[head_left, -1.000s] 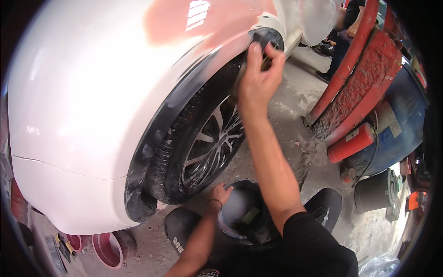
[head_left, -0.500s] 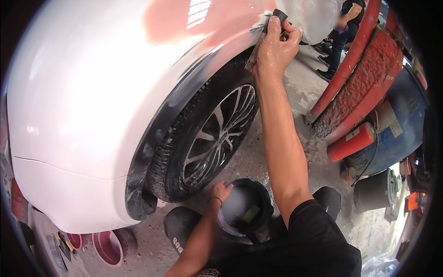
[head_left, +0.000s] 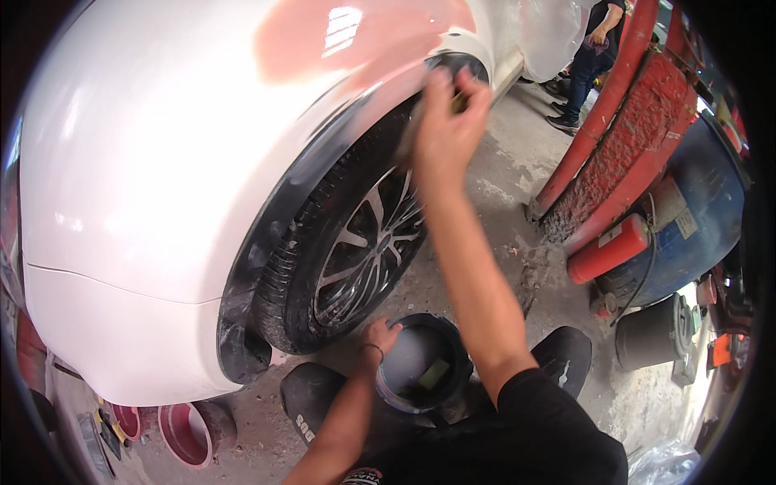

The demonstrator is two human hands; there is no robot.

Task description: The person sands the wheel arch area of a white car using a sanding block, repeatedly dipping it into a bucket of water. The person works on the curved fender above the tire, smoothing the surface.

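Observation:
My right hand (head_left: 451,129) is raised to the top of the wheel arch on a white car. Motion smears its fingers, but they are closed on a thin piece of sandpaper (head_left: 460,103), mostly hidden by the hand. Dark arch trim (head_left: 267,214) curves over the tyre (head_left: 279,279), and pinkish patches (head_left: 295,40) mark the fender (head_left: 153,162). Low down, my left hand (head_left: 380,334) grips the near-left rim of a dark bucket (head_left: 466,356). Cloudy liquid fills the bucket, with a greenish block (head_left: 434,373) in it.
Two reddish tubs (head_left: 164,432) stand at the lower left. To the right are a red metal post (head_left: 618,153), a red extinguisher (head_left: 610,250), a blue drum (head_left: 703,218) and a dark bin (head_left: 651,331). Another person (head_left: 586,73) stands at the back right beside plastic sheeting (head_left: 551,36).
My right hand has come down and to the left, nearer the arch edge, and is now blurred. My left hand stays at the bucket rim. The view has shifted slightly.

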